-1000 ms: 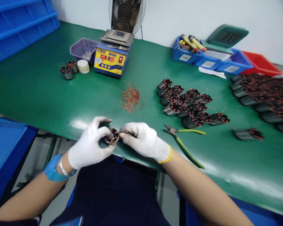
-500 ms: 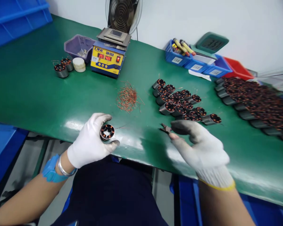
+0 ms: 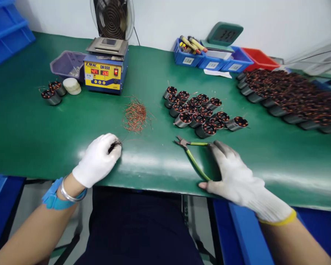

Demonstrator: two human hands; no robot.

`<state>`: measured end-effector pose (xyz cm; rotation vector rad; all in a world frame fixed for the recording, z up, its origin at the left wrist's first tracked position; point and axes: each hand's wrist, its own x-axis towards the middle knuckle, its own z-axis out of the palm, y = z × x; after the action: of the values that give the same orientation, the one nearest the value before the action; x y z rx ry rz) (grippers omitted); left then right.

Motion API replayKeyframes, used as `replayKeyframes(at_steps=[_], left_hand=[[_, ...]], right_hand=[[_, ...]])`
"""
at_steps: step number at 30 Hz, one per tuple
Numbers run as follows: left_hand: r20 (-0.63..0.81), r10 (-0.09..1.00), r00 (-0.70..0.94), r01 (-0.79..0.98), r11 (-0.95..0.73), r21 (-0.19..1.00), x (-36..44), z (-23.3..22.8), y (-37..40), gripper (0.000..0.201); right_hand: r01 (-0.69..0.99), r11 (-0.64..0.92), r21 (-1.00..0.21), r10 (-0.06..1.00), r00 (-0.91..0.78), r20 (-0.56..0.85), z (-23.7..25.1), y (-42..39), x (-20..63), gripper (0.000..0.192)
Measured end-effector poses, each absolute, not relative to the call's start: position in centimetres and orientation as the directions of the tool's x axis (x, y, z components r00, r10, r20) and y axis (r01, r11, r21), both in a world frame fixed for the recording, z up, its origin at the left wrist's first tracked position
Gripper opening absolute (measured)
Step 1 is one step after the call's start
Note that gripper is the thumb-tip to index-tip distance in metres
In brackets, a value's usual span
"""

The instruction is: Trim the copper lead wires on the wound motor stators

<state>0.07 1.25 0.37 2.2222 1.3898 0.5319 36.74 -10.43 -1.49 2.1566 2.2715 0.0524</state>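
Observation:
My left hand (image 3: 100,160), in a white glove, is closed around a small wire-wound motor stator (image 3: 114,145). The fingers hide most of it; a thin wire sticks out past them. Over at the right, my right hand (image 3: 227,169), gloved too, has thumb and fingers spread wide at the handle ends of a pair of green-handled cutting pliers (image 3: 194,162). The pliers lie on the table with jaws and handles apart. Between the hands and farther back is a loose heap of copper wire offcuts (image 3: 135,116). A group of stators (image 3: 198,119) stands beyond the pliers.
A yellow-fronted solder pot (image 3: 103,75) stands at the back beside a purple bin (image 3: 67,64), a round white block (image 3: 71,86) and two stators (image 3: 52,97). Blue bins (image 3: 188,60), a red bin (image 3: 260,59) and a clock (image 3: 225,34) line the wall. Many more stators (image 3: 289,99) crowd the right.
My right hand has lowered and spread, and the pliers, earlier closed inside it, now lie on the table. My left hand has turned over the stator, hiding it. The view has shifted.

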Motion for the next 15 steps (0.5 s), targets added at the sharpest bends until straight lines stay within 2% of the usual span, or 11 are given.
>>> replayKeyframes(at_steps=[4, 7, 9, 12, 15], left_hand=[[0.051, 0.924, 0.379, 0.674, -0.313, 0.669, 0.3, 0.3, 1.2, 0.019], [0.069, 0.94, 0.335, 0.642, -0.281, 0.713, 0.5, 0.0, 1.1, 0.02], [0.074, 0.946, 0.314, 0.623, -0.264, 0.736, 0.6, -0.2, 1.0, 0.018], [0.084, 0.951, 0.298, 0.602, -0.256, 0.757, 0.8, -0.5, 1.0, 0.017], [0.098, 0.955, 0.279, 0.593, -0.252, 0.765, 0.8, -0.7, 1.0, 0.016]], right_hand=[[0.999, 0.041, 0.023, 0.991, -0.038, -0.129, -0.3, -9.5, 39.0, 0.093], [0.997, 0.055, 0.048, 0.97, -0.042, -0.239, 1.0, -9.0, 38.2, 0.07], [0.99, 0.089, 0.107, 0.967, -0.06, -0.246, 1.4, -8.5, 37.0, 0.05], [0.979, 0.107, 0.176, 0.989, -0.086, -0.119, 0.5, -8.0, 35.6, 0.027], [0.988, 0.152, -0.005, 0.985, -0.151, 0.087, -1.0, -7.5, 34.4, 0.037]])
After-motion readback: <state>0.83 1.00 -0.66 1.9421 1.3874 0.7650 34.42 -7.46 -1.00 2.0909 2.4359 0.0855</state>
